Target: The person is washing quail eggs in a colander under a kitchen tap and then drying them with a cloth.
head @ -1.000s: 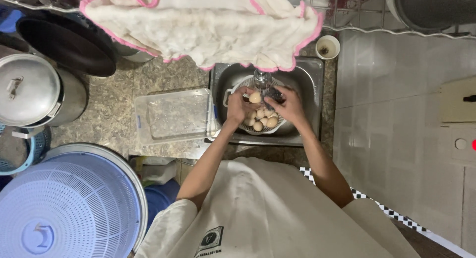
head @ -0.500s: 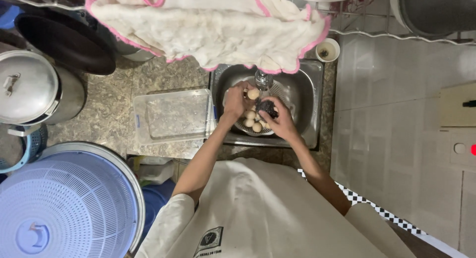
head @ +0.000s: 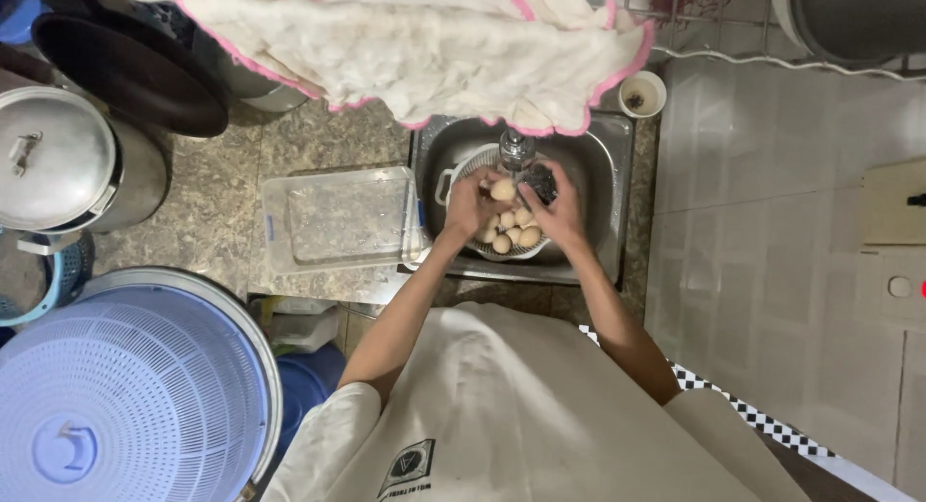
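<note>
In the steel sink (head: 608,174), under the tap (head: 516,150), a white colander (head: 461,179) is sitting with a heap of pale tan, rounded potatoes (head: 514,230) in it; they are looking smooth and wet, and whether they are peeled is hard to tell. The left hand (head: 470,205) is curling its fingers around one potato (head: 503,189) at the top of the heap, just below the tap. The right hand (head: 558,208) is closing its fingers on a dark scrubber (head: 540,182), pressed beside that potato.

The colander is filling most of the basin, leaving a bare strip of steel along the right wall and little room at the near edge. A white towel (head: 424,49) with pink edging is hanging over the far rim of the sink, close above the hands. To the left, a clear plastic tub (head: 338,222) is lying on the stone table (head: 222,193), its right edge just beside the sink. A small cup (head: 641,92) is standing at the sink's far right corner. A tiled floor (head: 772,222) is lying open to the right.

Further left, a lidded metal pot (head: 68,160) and a dark pan (head: 125,73) are standing well apart from the sink, and a big blue basket (head: 116,396) is lying at the lower left. A small black emblem (head: 410,459) is showing on the person's cream shirt (head: 521,406).
</note>
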